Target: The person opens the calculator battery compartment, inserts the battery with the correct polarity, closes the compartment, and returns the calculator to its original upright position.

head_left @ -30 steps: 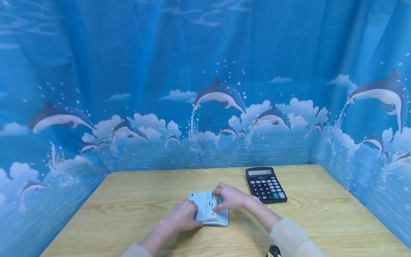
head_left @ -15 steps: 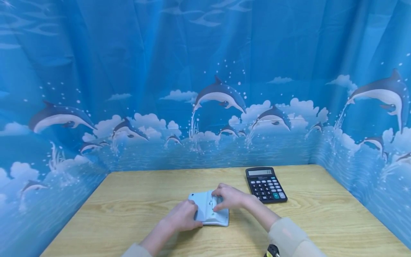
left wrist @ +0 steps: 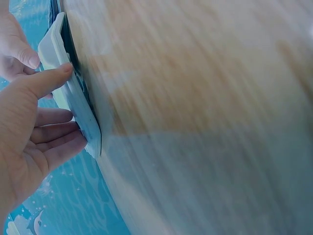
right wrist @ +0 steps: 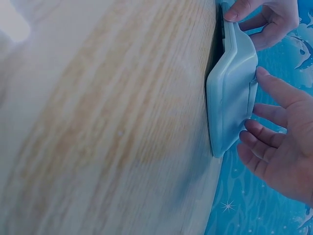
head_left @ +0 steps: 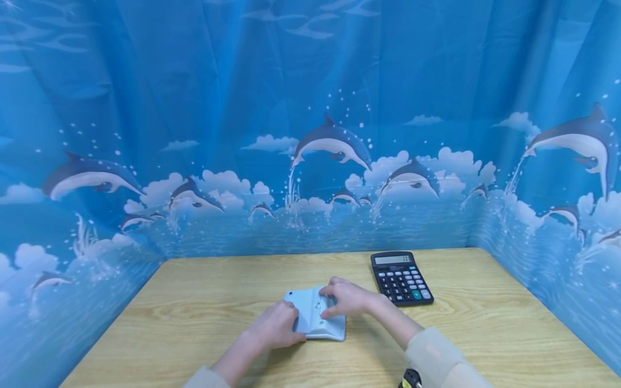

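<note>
A light-blue calculator (head_left: 304,307) lies face down on the table, its back with small screws and a raised section upward. My left hand (head_left: 277,326) grips its left edge; in the left wrist view the thumb lies on the near rim and the fingers reach under and along the side of the calculator (left wrist: 80,105). Over the raised part is my right hand (head_left: 346,297), index finger and thumb spread apart with their tips on the back. From the right wrist, the thumb of the right hand (right wrist: 288,132) touches a seam on the calculator's back (right wrist: 234,98), while the other fingers stay loosely bent.
A black desk calculator (head_left: 400,279) with a lit display lies face up beyond my right forearm. The wooden table (head_left: 208,291) ends at a blue dolphin-print curtain (head_left: 233,161) behind and on both sides. A small black and yellow object (head_left: 412,379) shows by the right sleeve.
</note>
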### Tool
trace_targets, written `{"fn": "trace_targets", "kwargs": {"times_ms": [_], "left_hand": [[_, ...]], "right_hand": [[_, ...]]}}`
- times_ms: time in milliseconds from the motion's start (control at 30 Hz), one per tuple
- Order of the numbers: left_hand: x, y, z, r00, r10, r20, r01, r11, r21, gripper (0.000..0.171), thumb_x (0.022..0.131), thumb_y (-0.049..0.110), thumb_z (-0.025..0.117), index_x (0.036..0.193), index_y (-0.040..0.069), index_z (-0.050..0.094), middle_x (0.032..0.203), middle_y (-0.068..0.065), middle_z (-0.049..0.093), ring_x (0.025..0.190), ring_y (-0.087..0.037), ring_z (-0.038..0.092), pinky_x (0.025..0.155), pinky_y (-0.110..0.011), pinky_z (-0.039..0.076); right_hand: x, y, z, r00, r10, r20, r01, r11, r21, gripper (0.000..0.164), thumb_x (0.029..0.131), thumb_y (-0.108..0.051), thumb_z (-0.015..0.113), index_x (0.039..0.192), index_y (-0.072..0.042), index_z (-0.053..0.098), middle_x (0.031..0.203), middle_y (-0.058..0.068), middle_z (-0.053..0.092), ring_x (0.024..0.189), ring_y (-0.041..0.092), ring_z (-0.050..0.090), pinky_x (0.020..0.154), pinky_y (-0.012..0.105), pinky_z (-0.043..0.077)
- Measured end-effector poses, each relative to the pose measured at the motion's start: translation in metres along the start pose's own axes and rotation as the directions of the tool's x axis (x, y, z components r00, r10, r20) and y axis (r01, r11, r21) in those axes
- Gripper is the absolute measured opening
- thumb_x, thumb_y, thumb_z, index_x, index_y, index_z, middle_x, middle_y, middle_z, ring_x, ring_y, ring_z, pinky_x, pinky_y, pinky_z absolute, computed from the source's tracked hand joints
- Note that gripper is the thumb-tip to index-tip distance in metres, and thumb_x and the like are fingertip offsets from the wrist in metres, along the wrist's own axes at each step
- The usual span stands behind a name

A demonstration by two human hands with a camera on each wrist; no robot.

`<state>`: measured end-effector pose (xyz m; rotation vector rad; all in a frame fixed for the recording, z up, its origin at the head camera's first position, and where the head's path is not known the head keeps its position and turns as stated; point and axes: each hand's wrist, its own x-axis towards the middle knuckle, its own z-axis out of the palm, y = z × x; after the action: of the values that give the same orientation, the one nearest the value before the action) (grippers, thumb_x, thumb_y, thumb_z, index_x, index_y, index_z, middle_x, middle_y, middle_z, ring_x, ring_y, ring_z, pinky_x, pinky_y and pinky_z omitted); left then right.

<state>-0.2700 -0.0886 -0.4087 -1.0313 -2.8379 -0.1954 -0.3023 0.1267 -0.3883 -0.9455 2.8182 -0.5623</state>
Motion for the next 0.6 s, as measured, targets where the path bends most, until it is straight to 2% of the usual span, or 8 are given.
{"fn": "trace_targets", "kwargs": {"times_ms": [300,400,467,600], "left_hand": [[-0.0003,-0.0005,-0.0001,1.000,0.004,0.004,-0.004,1.000,-0.003,0.034,0.070,0.036,0.077,0.077,0.006,0.063,0.064,0.006,0.047,0.058,-0.007,0.040,0.051,-0.020,0.037],[-0.0007,-0.0003,-0.0004,1.000,0.008,-0.002,-0.008,1.000,0.000,0.034,0.070,0.036,0.077,0.076,0.007,0.062,0.063,0.006,0.047,0.058,-0.007,0.040,0.051,-0.021,0.036],[-0.0010,-0.0002,-0.0004,1.000,0.008,-0.005,-0.008,1.000,-0.005,0.033,0.070,0.036,0.077,0.075,0.007,0.062,0.063,0.006,0.046,0.057,-0.007,0.040,0.050,-0.020,0.037],[-0.0012,0.0006,-0.0014,1.000,-0.003,-0.001,0.003,1.000,-0.016,0.033,0.070,0.035,0.078,0.074,0.007,0.061,0.063,0.005,0.046,0.057,-0.007,0.040,0.050,-0.020,0.037]], "right_hand": [[-0.0018,0.0037,0.0024,1.000,0.002,0.002,-0.002,1.000,0.023,0.063,0.078,-0.040,0.071,0.128,-0.006,0.053,0.095,-0.001,0.049,0.084,0.010,0.048,0.075,0.026,0.044],[-0.0009,0.0058,0.0036,1.000,0.012,-0.026,-0.011,0.999,0.041,0.059,0.081,-0.039,0.068,0.125,-0.004,0.054,0.098,0.002,0.053,0.088,0.014,0.052,0.078,0.030,0.046],[0.0002,0.0063,0.0042,0.998,0.036,-0.059,-0.032,0.998,0.060,0.048,0.083,-0.036,0.066,0.117,-0.003,0.058,0.095,0.001,0.055,0.085,0.014,0.053,0.076,0.030,0.046],[0.0019,0.0055,0.0053,0.985,0.123,-0.121,-0.108,0.987,0.123,0.022,0.086,-0.029,0.064,0.087,-0.008,0.061,0.074,-0.001,0.055,0.066,0.012,0.050,0.059,0.026,0.044]]}}
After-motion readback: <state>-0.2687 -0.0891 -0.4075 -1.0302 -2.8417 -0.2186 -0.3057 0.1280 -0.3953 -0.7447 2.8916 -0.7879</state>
